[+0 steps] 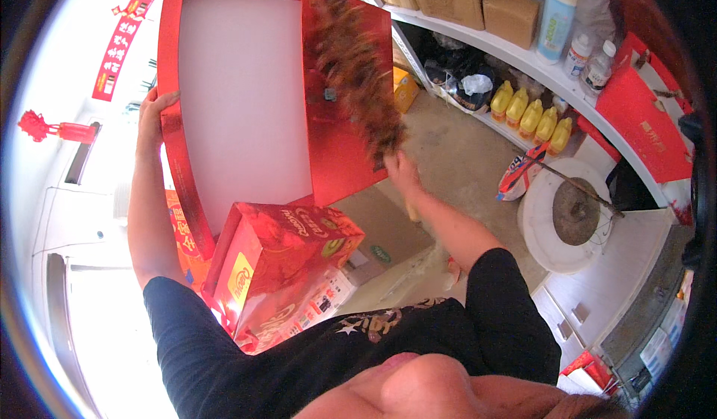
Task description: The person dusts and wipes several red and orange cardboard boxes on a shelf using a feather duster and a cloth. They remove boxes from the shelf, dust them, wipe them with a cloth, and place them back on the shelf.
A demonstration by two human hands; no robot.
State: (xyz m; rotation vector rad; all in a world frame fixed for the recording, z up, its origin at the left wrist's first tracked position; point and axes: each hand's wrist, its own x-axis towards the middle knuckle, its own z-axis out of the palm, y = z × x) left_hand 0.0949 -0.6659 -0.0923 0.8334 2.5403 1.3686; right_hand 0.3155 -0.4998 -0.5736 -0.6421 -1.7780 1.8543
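Observation:
A large red gift box with a pale inner panel is held up before me. My left hand grips its left rim, with the thumb over the edge. In my right hand is a brown feather duster, its feathers blurred and lying over the box's red right-hand face. A short stretch of the light handle shows below that hand. Under the box's lower edge stands a smaller red printed carton, close to my chest.
Shelving at the right carries cardboard boxes, a pale blue bottle and several yellow jugs. A round white tub with a stick across it stands on the floor. A brown carton sits below the box.

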